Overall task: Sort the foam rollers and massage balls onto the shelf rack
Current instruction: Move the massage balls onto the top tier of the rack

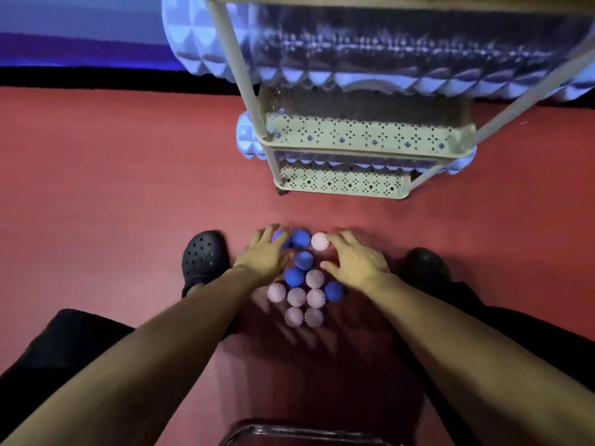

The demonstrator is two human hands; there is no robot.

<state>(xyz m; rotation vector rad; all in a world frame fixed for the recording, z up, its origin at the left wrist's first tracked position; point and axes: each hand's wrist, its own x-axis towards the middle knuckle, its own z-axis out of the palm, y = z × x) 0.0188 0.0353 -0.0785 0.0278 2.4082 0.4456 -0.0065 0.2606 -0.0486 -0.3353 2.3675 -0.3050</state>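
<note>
1. I see dark blue massage balls (pixel 301 238) and pale lilac spiky ones (pixel 296 297) on a red floor (pixel 128 175).
2. The shelf rack (pixel 360 136) is cream, pierced with a diamond pattern.
3. The foam rollers (pixel 199 40) are light blue, ridged in triangles.
4. The clog (pixel 203 254) is black.

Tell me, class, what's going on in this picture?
A person crouches on a red floor, both hands lowered over a cluster of spiky balls, blue and pale. The left hand is over a blue ball at the far edge; the right hand reaches beside a pale ball. Neither clearly grips anything. Rollers already lie on the rack ahead.
</note>
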